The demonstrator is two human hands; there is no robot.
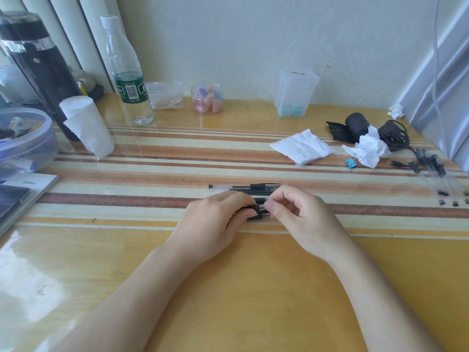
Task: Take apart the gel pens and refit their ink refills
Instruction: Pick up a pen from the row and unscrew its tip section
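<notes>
At the middle of the desk my left hand (218,219) grips the black section of a gel pen (258,208), its fingers curled round it. My right hand (297,214) pinches the clear part of the same pen between thumb and forefinger, just to the right. Two more black pen pieces lie right against this pen under my fingers. A capped clear gel pen (243,187) lies flat just beyond my hands. At the far right edge lies a pile of several clear pen barrels with black caps and end plugs (436,174).
A water bottle (128,72), a paper roll (87,125), a cotton-swab box (166,95), a jar (207,97) and a clear container (297,94) stand along the back. Tissues (303,146), a blue binder clip (351,162) and a black charger (392,135) lie at the right. A plastic bowl (25,138) and a booklet (28,189) sit left.
</notes>
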